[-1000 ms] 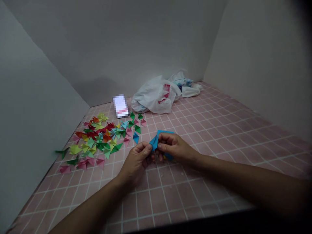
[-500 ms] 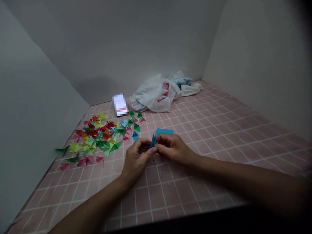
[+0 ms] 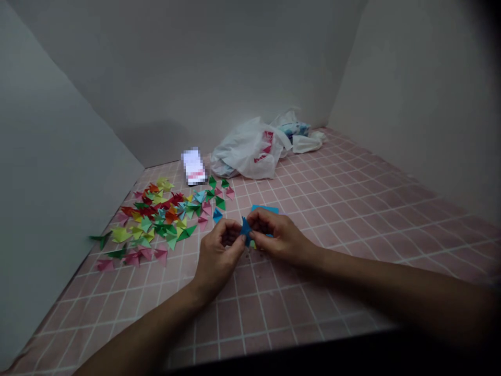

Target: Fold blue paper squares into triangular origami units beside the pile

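A small blue folded paper piece (image 3: 246,230), pointed at the top, is pinched between my two hands. My left hand (image 3: 222,248) grips its left side with thumb and fingers. On its right side, my right hand (image 3: 276,232) holds it the same way, fingers curled. Behind my right hand lies flat blue paper (image 3: 265,208), partly covered by that hand. A bit of yellow shows under the right fingers. Just beyond my left hand sits another blue folded paper (image 3: 217,215).
Many colourful folded paper pieces (image 3: 171,230) spread over the left of the pink checked cloth (image 3: 332,209). A lit phone (image 3: 193,166) stands behind them. White plastic bags (image 3: 250,149) lie by the back wall. Pale walls enclose the left, back and right.
The blue folded paper has turned in my fingers, so a broader face shows now. Both hands have stayed in nearly the same place.
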Demonstrator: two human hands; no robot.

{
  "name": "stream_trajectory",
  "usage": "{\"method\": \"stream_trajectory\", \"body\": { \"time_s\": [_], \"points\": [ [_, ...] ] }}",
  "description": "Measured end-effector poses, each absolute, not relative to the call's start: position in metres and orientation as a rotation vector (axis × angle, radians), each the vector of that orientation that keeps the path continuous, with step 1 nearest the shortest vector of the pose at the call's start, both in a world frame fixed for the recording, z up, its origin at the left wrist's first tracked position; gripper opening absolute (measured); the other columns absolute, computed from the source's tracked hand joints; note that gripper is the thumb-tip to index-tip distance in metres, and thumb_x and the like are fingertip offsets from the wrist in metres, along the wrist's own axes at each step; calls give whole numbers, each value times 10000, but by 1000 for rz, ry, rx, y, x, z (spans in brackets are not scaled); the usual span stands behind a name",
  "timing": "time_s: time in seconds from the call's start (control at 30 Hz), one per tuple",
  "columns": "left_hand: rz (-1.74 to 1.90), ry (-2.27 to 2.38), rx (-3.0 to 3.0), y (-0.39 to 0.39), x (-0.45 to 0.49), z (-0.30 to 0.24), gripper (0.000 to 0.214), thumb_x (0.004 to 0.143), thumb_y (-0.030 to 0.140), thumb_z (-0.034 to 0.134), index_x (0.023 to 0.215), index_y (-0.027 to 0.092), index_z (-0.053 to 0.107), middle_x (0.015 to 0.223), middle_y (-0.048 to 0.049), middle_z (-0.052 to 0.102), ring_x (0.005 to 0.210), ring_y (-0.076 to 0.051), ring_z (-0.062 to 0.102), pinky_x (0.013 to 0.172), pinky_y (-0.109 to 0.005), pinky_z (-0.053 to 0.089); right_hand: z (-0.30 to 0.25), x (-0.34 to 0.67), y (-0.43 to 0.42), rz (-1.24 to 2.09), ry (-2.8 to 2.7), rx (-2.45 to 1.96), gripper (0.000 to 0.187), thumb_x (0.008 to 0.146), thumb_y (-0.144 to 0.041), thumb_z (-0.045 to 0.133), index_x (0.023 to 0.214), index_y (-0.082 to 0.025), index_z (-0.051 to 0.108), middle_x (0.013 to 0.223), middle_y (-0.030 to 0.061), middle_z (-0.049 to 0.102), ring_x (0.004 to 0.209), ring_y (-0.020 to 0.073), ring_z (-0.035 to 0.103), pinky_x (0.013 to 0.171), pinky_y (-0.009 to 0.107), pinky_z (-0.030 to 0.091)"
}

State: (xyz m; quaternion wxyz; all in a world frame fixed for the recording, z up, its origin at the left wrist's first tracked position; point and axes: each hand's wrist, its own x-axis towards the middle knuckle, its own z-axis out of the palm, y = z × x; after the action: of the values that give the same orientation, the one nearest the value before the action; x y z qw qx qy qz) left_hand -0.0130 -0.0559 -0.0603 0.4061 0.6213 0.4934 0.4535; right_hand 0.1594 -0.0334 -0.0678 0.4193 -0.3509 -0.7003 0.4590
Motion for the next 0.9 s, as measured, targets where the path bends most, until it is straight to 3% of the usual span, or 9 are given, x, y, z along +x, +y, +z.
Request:
{"method": "stream_trajectory", "body": {
  "time_s": [0.57,0.9],
  "points": [
    [1216,1078,1319,-54,-14,-59,93,759,228,717,807,176,657,756,-3,640,700,-139,602,690,-268,501,-66,159,-36,1283,-1576,-796,82,802,-153,582,816,-205,644,746,-10,591,658,123,545,585,248,422],
    [1242,1043,1317,-55,-15,-59,104,857,261,665,931,189,653,867,-6,643,786,-132,606,735,-253,499,-67,164,-32,793,-1892,-661,186,853,-54,524,834,-209,626,813,20,626,772,150,600,708,291,474]
  ]
}}
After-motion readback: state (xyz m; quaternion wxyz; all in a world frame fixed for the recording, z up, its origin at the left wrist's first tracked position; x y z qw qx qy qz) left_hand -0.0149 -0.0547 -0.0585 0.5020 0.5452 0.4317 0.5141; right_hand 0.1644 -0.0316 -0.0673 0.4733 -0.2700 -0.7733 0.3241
